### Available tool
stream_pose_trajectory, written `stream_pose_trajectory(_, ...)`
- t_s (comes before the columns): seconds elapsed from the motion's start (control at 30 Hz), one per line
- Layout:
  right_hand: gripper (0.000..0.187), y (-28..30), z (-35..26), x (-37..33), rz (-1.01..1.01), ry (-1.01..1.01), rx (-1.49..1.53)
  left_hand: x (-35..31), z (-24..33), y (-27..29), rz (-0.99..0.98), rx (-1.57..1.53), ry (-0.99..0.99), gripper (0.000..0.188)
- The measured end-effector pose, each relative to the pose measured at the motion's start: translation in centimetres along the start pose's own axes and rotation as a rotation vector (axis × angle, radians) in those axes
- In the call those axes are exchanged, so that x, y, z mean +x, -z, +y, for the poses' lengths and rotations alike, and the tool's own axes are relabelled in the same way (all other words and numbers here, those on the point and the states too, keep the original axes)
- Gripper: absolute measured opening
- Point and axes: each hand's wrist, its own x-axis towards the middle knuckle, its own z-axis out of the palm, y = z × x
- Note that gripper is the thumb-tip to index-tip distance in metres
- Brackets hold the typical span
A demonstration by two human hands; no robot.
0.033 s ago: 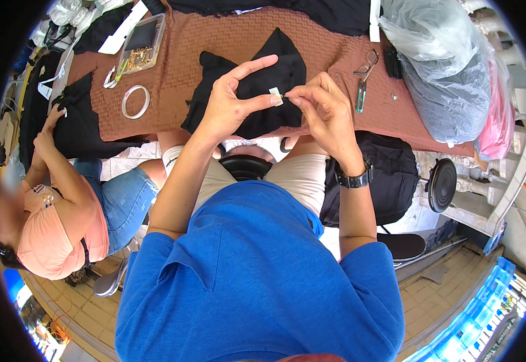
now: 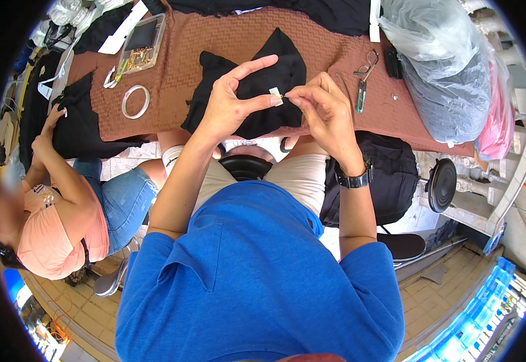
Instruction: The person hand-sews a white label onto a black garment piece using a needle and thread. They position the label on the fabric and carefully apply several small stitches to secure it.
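Note:
Over a black piece of cloth my two hands meet at a small white tag. My left hand has its thumb pressed on the tag, with the index finger stretched up and away; its other fingers are hidden from above. My right hand is closed in a pinch of thumb and index finger beside the tag. A tiny, thin gold-coloured piece shows between the pinch and the tag, too small to tell its exact kind. The black cloth lies on the brown table cover at its near edge.
A clear box with gold-coloured pieces stands far left, near a white ring-shaped roll. At right lie green-handled snips, glasses and large filled plastic bags. Another person sits at left holding black cloth.

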Motion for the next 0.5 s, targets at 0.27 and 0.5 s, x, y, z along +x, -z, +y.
stream_pose_trajectory(0.27, 0.012, 0.0, -0.1, 0.2, 0.008, 0.014, -0.009, 0.0, -0.1, 0.0, -0.018, 0.005, 0.005, 0.065)
stream_pose_trajectory(0.5, 0.01, 0.0, 0.9, 0.1, -0.018, -0.023, 0.164, 0.1, 0.3, 0.0, -0.047, 0.005, 0.04, 0.066)
